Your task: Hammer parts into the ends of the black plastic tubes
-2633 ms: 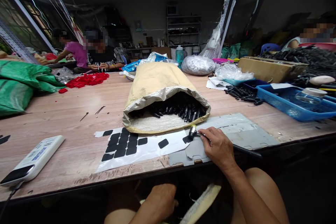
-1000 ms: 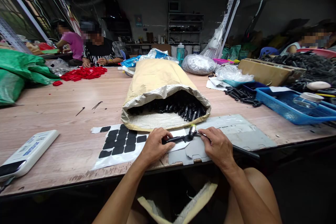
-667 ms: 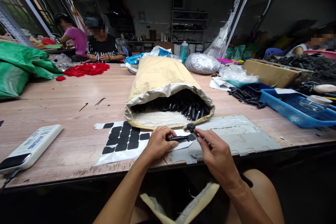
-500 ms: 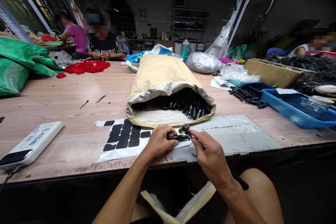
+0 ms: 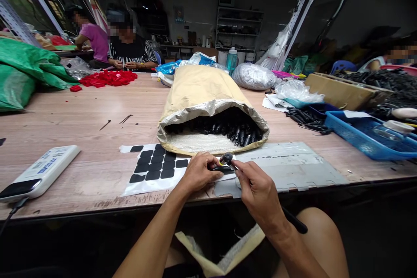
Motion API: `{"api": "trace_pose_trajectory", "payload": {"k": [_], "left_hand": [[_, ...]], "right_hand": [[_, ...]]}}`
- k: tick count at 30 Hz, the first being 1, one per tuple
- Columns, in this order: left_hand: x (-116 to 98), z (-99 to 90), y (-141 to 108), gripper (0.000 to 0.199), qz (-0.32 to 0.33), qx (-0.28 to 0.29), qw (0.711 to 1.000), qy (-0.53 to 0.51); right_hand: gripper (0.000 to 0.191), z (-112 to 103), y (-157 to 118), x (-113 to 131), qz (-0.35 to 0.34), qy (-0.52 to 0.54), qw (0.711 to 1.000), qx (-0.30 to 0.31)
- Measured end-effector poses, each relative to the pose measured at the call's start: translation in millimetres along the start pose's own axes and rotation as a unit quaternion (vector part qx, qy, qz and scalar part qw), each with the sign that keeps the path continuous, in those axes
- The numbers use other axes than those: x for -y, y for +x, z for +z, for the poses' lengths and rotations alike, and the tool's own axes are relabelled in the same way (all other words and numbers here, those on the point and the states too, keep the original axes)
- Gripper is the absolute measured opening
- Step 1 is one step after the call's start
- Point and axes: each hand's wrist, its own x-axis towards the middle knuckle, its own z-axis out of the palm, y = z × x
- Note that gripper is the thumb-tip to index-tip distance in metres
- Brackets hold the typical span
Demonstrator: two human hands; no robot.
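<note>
1. Shifted toward left hand (image 5: 201,171): mallet (image 5: 226,158), clamped in right hand (image 5: 259,186).
2. Black part (image 5: 222,169): pinched in left hand, beside mallet.
3. Wood-grain table (image 5: 78,115): open sack (image 5: 205,89), grey board (image 5: 293,167).
4. Dim room: rear shelving (image 5: 239,21).

Occlusions and crops:
Left hand (image 5: 201,174) covers one end of black part (image 5: 224,170); right hand (image 5: 259,189) hides mid-handle of hammer (image 5: 227,157). Green bag (image 5: 31,67), blue basket (image 5: 365,143) cut off.

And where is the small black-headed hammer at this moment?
In the head view, the black-headed hammer is in the right hand, its head by the slim black part in the left hand, just in front of the open cream sack.
</note>
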Motion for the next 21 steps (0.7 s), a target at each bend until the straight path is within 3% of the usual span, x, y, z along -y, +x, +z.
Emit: {"api": "trace_pose_trajectory", "payload": {"k": [8,14,19,21], "left_hand": [[3.0,0.8,0.8,0.011,0.005,0.005,1.000,0.021],[2.3,1.3,-0.1,0.017,-0.001,-0.003,1.000,-0.010],[0.6,1.1,0.9,0.011,0.009,-0.003,1.000,0.018],[1.7,1.6,1.4,0.009,0.011,-0.005,1.000,0.012]], "right_hand": [[0.035,3.1,-0.8,3.6,-0.004,-0.030,0.999,0.026],[0.036,-7.0,8.0,15.1,-0.025,-0.010,0.998,-0.054],[0.040,-0.5,0.8,12.6,-0.016,-0.068,0.997,0.034],[0.040,-3.0,0.3,11.4,-0.015,-0.067,0.997,0.021]]}}
